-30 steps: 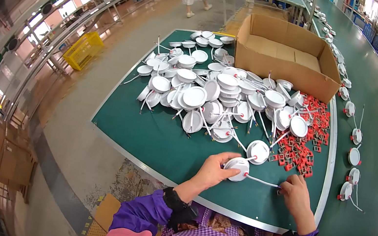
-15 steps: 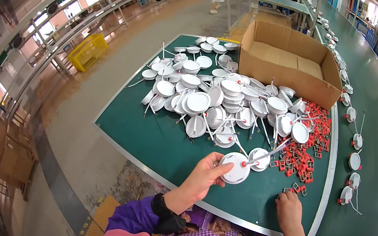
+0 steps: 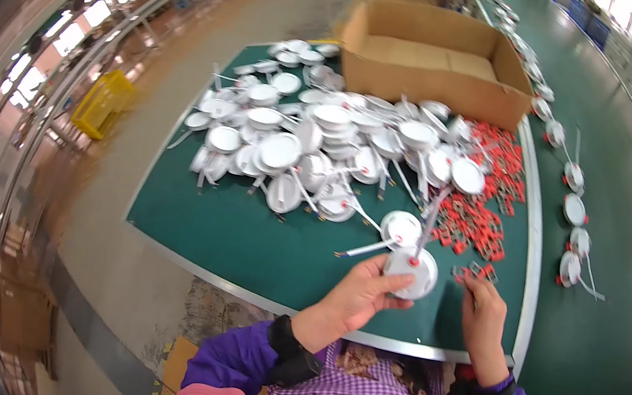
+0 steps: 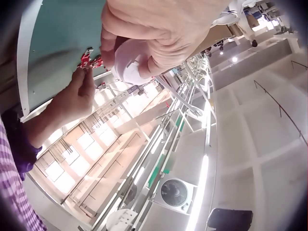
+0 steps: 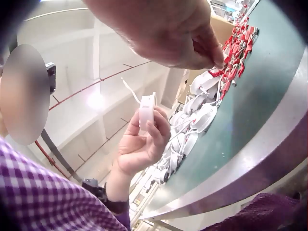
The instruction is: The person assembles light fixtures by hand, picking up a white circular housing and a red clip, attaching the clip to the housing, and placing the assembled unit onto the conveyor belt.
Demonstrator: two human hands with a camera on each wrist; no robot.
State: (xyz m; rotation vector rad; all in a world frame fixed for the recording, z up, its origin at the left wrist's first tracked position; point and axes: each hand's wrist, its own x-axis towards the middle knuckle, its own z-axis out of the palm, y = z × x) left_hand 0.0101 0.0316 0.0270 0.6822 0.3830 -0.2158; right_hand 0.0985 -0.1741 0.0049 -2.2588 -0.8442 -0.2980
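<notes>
Near the front of the green table, my left hand [image 3: 354, 296] grips a round white disc [image 3: 417, 280], thumb on its face, its white cable rising from a red spot. The left wrist view shows the disc [image 4: 129, 61] partly behind the fingers. To the right, my right hand [image 3: 484, 317] has its thumb and forefinger together at a few loose red clips [image 3: 478, 270]. In the right wrist view its fingertips pinch a small red clip [image 5: 215, 73], partly covered. Another disc [image 3: 400, 227] lies just beyond the held one.
A heap of white discs [image 3: 280, 150] with cables covers the middle and back of the table [image 3: 219, 236]. A pile of red clips [image 3: 470, 226] lies at the right, below a cardboard box [image 3: 433, 84]. Beyond the edge runs a green belt [image 3: 599, 342] with discs.
My right hand has let go of the cable end and moved to the loose red clips, where it now pinches one. My left hand has turned the disc, and its cable now points away.
</notes>
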